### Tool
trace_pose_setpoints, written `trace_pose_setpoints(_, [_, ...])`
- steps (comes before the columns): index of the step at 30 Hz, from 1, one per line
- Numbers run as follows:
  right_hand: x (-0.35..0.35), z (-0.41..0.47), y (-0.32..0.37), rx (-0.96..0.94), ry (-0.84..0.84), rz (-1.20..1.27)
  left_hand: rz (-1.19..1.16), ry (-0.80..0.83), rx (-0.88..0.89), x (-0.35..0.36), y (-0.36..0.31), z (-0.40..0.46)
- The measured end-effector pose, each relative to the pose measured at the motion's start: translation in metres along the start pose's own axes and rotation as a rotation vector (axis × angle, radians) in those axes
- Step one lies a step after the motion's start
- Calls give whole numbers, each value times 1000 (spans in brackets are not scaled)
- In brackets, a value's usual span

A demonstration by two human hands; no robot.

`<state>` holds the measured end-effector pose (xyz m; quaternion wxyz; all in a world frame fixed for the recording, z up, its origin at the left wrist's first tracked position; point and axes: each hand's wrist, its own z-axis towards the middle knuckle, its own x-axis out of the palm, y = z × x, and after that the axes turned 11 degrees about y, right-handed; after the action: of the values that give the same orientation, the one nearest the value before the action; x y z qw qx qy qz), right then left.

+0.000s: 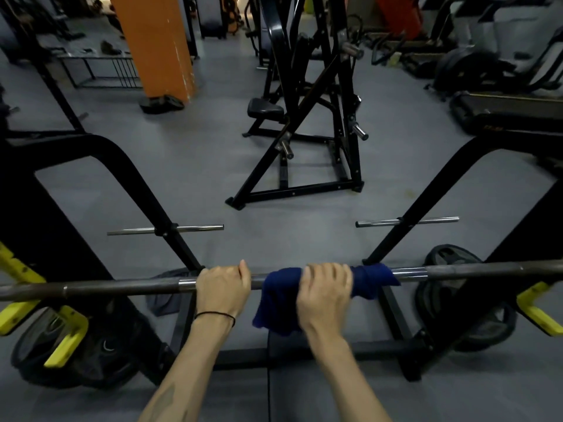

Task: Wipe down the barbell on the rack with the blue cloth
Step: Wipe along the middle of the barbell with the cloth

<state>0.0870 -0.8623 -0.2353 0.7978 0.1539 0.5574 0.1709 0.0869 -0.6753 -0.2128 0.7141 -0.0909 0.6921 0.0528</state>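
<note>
A dark steel barbell (122, 288) runs across the lower part of the view, resting on the black rack's yellow hooks (536, 309) at both ends. My left hand (222, 286) grips the bare bar just left of centre, a black band on its wrist. My right hand (327, 292) grips the blue cloth (370, 280), which is wrapped around the bar just right of centre. One end of the cloth hangs down below the bar between my hands; the other sticks out to the right of my right hand.
The rack's black uprights (170, 220) slant away on both sides, each with a chrome peg. Weight plates (475, 318) lean at the rack's feet on both sides. A grey rag (166, 301) lies on the floor. Another black machine (304, 132) and an orange pillar (158, 47) stand beyond.
</note>
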Motion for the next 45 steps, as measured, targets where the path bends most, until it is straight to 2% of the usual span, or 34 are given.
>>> trace_pose_setpoints(2, [17,-18,43,-98,94,79,23,23,-15,-2,-4,1])
trace_pose_setpoints(4, [23,-33,60,-290,163,103,122,39,39,-2,-1,0])
trace_pose_setpoints(7, [6,-17,22,-488,185,25,168,-41,99,1,5,-5])
trace_pose_setpoints(9, [-6,-8,-17,-429,120,-28,148,-90,109,1,5,-12])
trace_pose_setpoints(11, [-15,-5,-41,-270,91,-56,117,-102,103,-1,2,-17])
trace_pose_setpoints(14, [-8,-11,-16,-53,98,-62,85,-99,66,-1,-2,-16])
trace_pose_setpoints(16, [2,-19,24,-91,112,4,61,-131,50,3,-4,-13])
trace_pose_setpoints(18, [12,-30,56,-243,193,91,12,-171,49,4,-5,-9])
trace_pose_setpoints(20, [16,-34,55,-386,239,103,-13,-224,68,6,-3,-8])
trace_pose_setpoints(22, [14,-24,26,-475,178,31,-15,-266,93,8,0,-4])
trace_pose_setpoints(26, [-7,4,-54,-284,-45,-44,-44,-355,64,17,0,-1])
trace_pose_setpoints(29, [-4,11,-57,-152,-108,-93,-47,-453,31,21,-4,1])
trace_pose_setpoints(31, [14,13,-22,-219,-119,-62,-58,-495,42,24,-5,4])
trace_pose_setpoints(34, [46,4,24,-437,-139,-55,-65,-563,61,31,-2,5])
trace_pose_setpoints(37, [41,10,3,-560,-209,-70,-49,-628,98,36,3,8])
trace_pose_setpoints(39, [25,16,-37,-534,-265,-92,-50,-671,116,38,4,9])
trace_pose_setpoints(41, [11,16,-67,-433,-260,-74,-55,-708,95,42,1,8])
trace_pose_setpoints(43, [16,12,-58,-306,-274,-57,-71,-725,51,45,-2,10])
trace_pose_setpoints(45, [39,3,-19,-313,-305,-21,-90,-740,24,47,-3,11])
